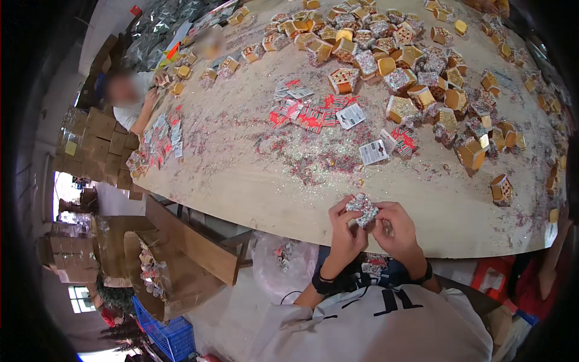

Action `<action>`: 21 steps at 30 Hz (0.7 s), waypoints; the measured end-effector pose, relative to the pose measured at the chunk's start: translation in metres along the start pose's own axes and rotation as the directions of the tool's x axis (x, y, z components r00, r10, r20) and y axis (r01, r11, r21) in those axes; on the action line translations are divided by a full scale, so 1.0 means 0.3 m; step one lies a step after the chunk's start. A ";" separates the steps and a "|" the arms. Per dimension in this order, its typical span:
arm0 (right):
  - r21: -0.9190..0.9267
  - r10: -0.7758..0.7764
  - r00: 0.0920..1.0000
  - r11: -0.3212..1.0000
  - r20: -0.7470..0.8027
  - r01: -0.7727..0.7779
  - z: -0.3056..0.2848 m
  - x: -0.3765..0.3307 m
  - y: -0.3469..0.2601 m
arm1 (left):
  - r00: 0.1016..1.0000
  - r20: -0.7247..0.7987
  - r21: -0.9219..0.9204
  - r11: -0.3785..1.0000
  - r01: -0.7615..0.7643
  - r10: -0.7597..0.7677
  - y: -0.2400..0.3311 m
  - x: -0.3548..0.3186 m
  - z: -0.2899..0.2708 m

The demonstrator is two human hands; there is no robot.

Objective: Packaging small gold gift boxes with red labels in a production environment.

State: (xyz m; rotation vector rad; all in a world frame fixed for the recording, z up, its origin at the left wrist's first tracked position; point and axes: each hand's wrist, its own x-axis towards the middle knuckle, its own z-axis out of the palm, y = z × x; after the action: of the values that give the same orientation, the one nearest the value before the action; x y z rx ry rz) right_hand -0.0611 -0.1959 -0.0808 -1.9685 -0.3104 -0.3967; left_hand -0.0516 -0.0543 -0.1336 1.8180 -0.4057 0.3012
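Close to the table's near edge, a small house-shaped ornament [362, 208] coated in white, pink and silver glitter is held up between both hands. The fingers of my left hand [345, 230] close round its left side. On its lower right, my right hand [398, 230] pinches it with thumb and fingertips. Just beyond lie loose glitter and a white card [374, 152] with a black label, beside some red-and-white striped cards [404, 140]. Farther off is a heap of similar red striped cards [309, 116].
Many yellow-and-glitter house ornaments [398, 81] cover the table's far right. At the far left, another person [125, 96] handles ornaments near more cards [163, 142]. Below the table's left edge are a wooden bench [196, 240], a clear plastic bag [282, 265], an open carton [181, 289] and a blue crate [166, 335].
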 end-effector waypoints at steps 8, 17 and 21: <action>-0.205 -0.137 0.988 0.967 0.075 0.149 -0.049 0.023 -0.040 | 0.999 0.011 0.040 0.998 -0.043 0.042 0.033 0.014 0.001; -0.179 -0.092 0.981 0.976 0.171 0.122 -0.102 0.035 -0.028 | 0.997 0.032 0.043 0.997 -0.069 0.067 0.018 0.008 -0.006; -0.221 -0.200 0.947 0.941 0.251 0.257 -0.142 0.066 -0.030 | 0.992 0.109 -0.049 0.997 -0.055 0.060 0.000 -0.004 -0.027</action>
State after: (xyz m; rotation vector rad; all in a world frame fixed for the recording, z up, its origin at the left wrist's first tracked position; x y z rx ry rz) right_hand -0.0523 -0.2301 -0.0487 -2.2394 -0.6700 -0.3761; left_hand -0.0528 -0.0463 -0.1318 1.7851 -0.5389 0.2298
